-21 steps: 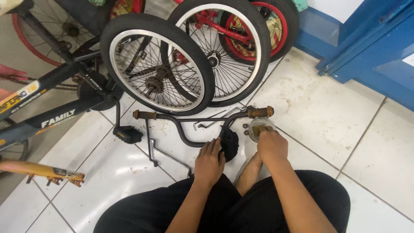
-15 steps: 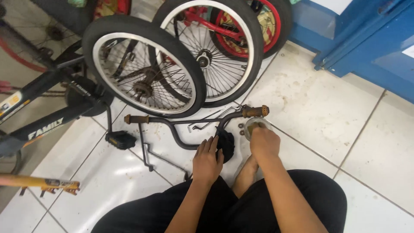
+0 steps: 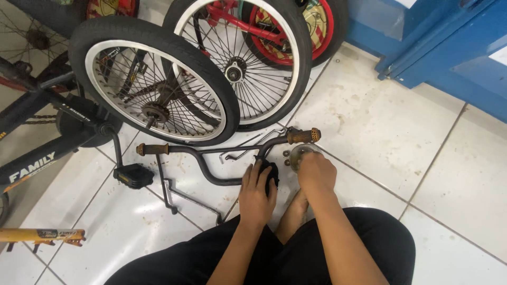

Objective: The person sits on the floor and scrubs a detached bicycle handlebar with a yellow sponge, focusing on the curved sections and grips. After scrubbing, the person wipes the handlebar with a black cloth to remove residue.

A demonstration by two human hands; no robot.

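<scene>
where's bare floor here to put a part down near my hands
Most room is the white tile floor right of the right hand, up to the blue frame. A smaller patch lies lower left, between the pedal and your knee. Crowded: around the handlebar, the left hand and the wheels.

2 bare forearms, no sleeves in view, no watch, rings or gloves. Left hand (image 3: pixel 257 196) and right hand (image 3: pixel 317 174) both uncovered, fingers bare. Black trousers (image 3: pixel 364 237), plain fabric, slightly creased over both thighs and knees. 1 bare foot (image 3: pixel 294 212) shows between the legs, no shoe or sock.
</scene>
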